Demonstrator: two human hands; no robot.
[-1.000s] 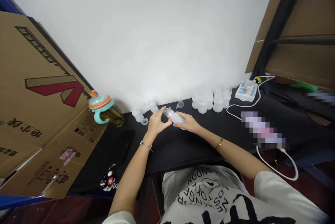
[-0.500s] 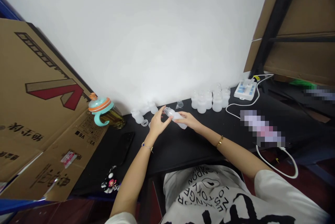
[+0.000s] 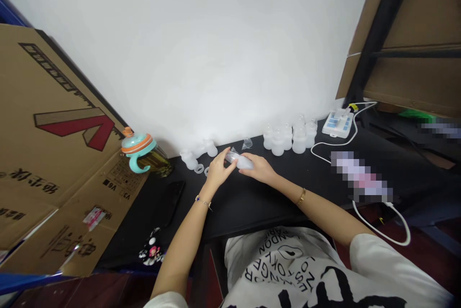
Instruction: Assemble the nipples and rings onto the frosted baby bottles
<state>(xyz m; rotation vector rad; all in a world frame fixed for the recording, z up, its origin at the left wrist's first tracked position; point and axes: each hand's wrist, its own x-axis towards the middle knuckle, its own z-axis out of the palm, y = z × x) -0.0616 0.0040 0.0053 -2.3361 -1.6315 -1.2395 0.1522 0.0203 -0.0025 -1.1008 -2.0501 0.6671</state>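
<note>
Between my hands, over the black table [image 3: 230, 207], a translucent white baby bottle [image 3: 245, 162] lies tilted. The fingers and thumb of my left hand [image 3: 219, 169] close around its clear top [image 3: 232, 154]. My right hand [image 3: 260, 168] wraps the bottle's body from the right. Just left of my left hand are a ring collar [image 3: 199, 168] and part of a second one. Open-necked white bottles [image 3: 189, 159] stand behind them. A loose clear cap [image 3: 247, 143] lies beyond my hands. Several capped bottles [image 3: 277, 142] are grouped to the right.
A teal and orange lidded drink bottle [image 3: 140, 152] stands at the left by a cardboard box [image 3: 72, 154]. A dark phone [image 3: 173, 202] with a beaded charm [image 3: 153, 250] lies nearer. At the right are a power strip [image 3: 337, 123], a white cable [image 3: 355, 130] and a blurred-out item [image 3: 360, 176].
My right hand has shifted slightly and now wraps further around the bottle's body. The bottle has turned a little toward level. My left hand stays on the clear top.
</note>
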